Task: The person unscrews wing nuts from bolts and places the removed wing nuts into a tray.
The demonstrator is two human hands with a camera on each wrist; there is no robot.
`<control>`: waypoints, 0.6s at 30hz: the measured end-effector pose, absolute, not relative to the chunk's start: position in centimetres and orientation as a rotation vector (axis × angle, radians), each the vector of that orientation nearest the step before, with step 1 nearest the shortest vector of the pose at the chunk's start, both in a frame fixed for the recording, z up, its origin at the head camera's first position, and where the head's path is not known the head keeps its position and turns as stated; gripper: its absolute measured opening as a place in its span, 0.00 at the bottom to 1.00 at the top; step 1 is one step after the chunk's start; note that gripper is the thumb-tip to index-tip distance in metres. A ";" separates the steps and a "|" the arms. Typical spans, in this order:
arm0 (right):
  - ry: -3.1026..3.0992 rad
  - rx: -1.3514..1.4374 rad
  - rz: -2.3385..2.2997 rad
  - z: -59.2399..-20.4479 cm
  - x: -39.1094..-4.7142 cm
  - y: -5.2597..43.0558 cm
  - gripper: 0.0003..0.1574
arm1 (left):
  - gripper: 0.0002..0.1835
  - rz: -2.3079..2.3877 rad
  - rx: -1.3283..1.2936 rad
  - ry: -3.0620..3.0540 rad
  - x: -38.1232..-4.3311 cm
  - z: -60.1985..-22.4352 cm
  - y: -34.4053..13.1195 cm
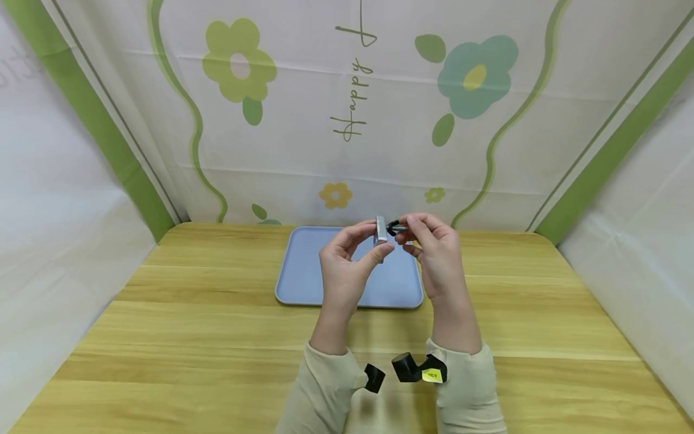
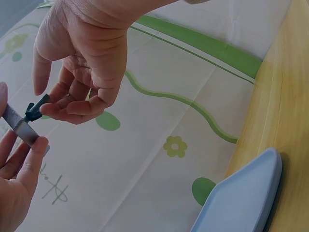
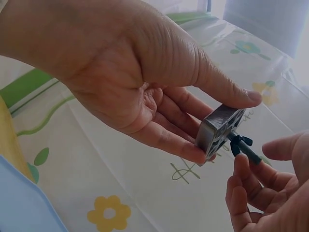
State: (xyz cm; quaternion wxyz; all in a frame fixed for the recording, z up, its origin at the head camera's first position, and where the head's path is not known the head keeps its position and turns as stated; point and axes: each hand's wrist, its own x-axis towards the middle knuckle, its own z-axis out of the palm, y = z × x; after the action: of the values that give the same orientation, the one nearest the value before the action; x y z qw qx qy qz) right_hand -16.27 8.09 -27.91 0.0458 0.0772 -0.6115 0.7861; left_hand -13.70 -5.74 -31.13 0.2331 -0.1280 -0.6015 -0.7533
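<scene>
My left hand point(image 1: 345, 265) holds a small grey square block point(image 1: 381, 231) between thumb and fingers, raised above the light blue tray point(image 1: 303, 265). In the right wrist view the block's face has recessed openings, and a threaded bolt point(image 3: 251, 153) sticks out of it. On that bolt sits a dark wing nut point(image 3: 235, 145), close to the block. My right hand point(image 1: 441, 253) is at the bolt's free end, its fingers loosely bent. A fingertip lies right by the wing nut, while the thumb stands apart from the bolt.
The tray lies at the back of a wooden table point(image 1: 179, 319). White cloth point(image 1: 303, 132) with printed flowers and green bands rises behind the table and along both sides. Each wrist carries a small black camera mount point(image 1: 417, 367).
</scene>
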 end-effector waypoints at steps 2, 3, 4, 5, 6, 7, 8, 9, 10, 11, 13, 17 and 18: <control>-1.880 0.236 2.402 -27.9 -16.3 8.1 0.18 | 0.19 -2.068 -0.353 -1.654 -13.7 -31.1 -5.7; -1.885 0.235 2.402 -28.0 -16.3 8.0 0.18 | 0.19 -2.067 -0.355 -1.655 -13.7 -31.1 -5.7; -1.888 0.232 2.401 -28.0 -16.3 8.0 0.18 | 0.19 -2.066 -0.357 -1.656 -13.7 -31.1 -5.7; -1.891 0.229 2.398 -28.0 -16.3 8.0 0.18 | 0.19 -2.064 -0.359 -1.658 -13.7 -31.1 -5.7; -1.894 0.228 2.394 -28.0 -16.3 8.0 0.19 | 0.19 -2.064 -0.360 -1.658 -13.7 -31.1 -5.7; -1.895 0.230 2.390 -28.1 -16.4 8.0 0.19 | 0.19 -2.065 -0.361 -1.659 -13.7 -31.1 -5.7; -1.897 0.229 2.383 -28.1 -16.4 8.0 0.19 | 0.18 -2.067 -0.363 -1.658 -13.7 -31.1 -5.7; -1.897 0.229 2.378 -28.1 -16.4 8.0 0.20 | 0.18 -2.069 -0.364 -1.656 -13.6 -31.1 -5.6; -1.897 0.232 2.371 -28.1 -16.4 8.0 0.20 | 0.18 -2.071 -0.365 -1.654 -13.6 -31.1 -5.6; -1.899 0.234 2.365 -28.1 -16.4 8.0 0.20 | 0.18 -2.073 -0.365 -1.653 -13.6 -31.1 -5.6; -1.904 0.241 2.357 -28.1 -16.4 8.0 0.20 | 0.18 -2.076 -0.361 -1.652 -13.6 -31.1 -5.6; -1.930 0.278 2.351 -28.1 -16.4 8.1 0.19 | 0.18 -2.076 -0.355 -1.646 -13.6 -31.1 -5.7; -1.936 0.292 2.351 -28.0 -16.4 8.2 0.19 | 0.18 -2.074 -0.356 -1.645 -13.6 -31.1 -5.7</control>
State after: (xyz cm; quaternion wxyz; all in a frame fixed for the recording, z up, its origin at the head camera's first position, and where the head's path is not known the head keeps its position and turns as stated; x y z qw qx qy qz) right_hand -16.42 8.19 -28.04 0.0408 0.0952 -0.6323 0.7678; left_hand -13.64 -5.71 -31.06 0.2332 -0.1295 -0.5989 -0.7551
